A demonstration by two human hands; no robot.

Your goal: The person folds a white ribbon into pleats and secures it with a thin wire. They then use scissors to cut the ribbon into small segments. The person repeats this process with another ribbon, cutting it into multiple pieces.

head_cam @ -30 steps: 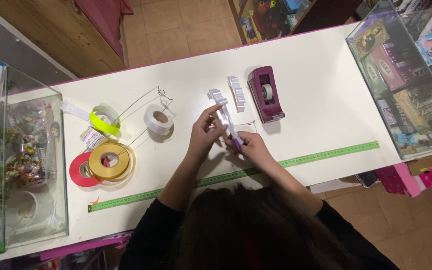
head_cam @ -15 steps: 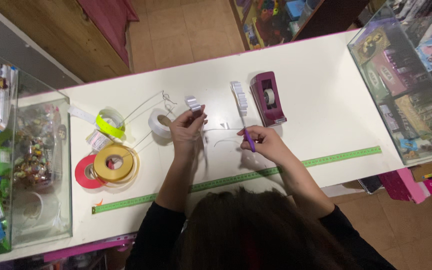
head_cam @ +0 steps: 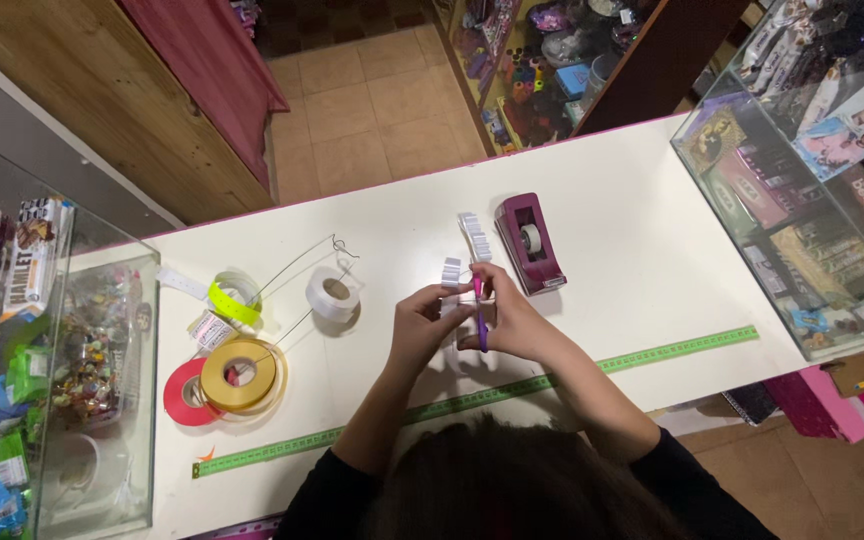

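White counter [head_cam: 652, 250], top-down view, contents listed left to right.

Glass display case [head_cam: 72, 400] at the left end, filled with wrapped sweets and small goods.

Red ribbon roll [head_cam: 180, 395] lying flat, with a gold ribbon roll [head_cam: 242, 374] overlapping its right edge. Just behind them, a neon-yellow ribbon roll [head_cam: 232, 298]. A white ribbon roll [head_cam: 332, 294] sits to their right, with thin wire running past it.

Green measuring tape [head_cam: 672, 352] laid out straight along the near edge of the counter.

Left hand [head_cam: 424, 322]: half a second ago it was raised well to the left, stretching white ribbon away from the other hand; it has now come back in, so the two hands meet at the counter's middle. Fingers closed, pinching a short folded piece of white ribbon [head_cam: 451, 272].

Right hand [head_cam: 508, 322]: closed around purple scissors [head_cam: 479, 318], blades pointing away from the person and touching the ribbon. The change suggests measuring has given way to cutting.

Loose strip of white ribbon loops [head_cam: 474, 236] just beyond the hands.

Maroon tape dispenser [head_cam: 529, 243] beside that strip.

Second glass case [head_cam: 802, 180] at the right end, holding boxed goods.
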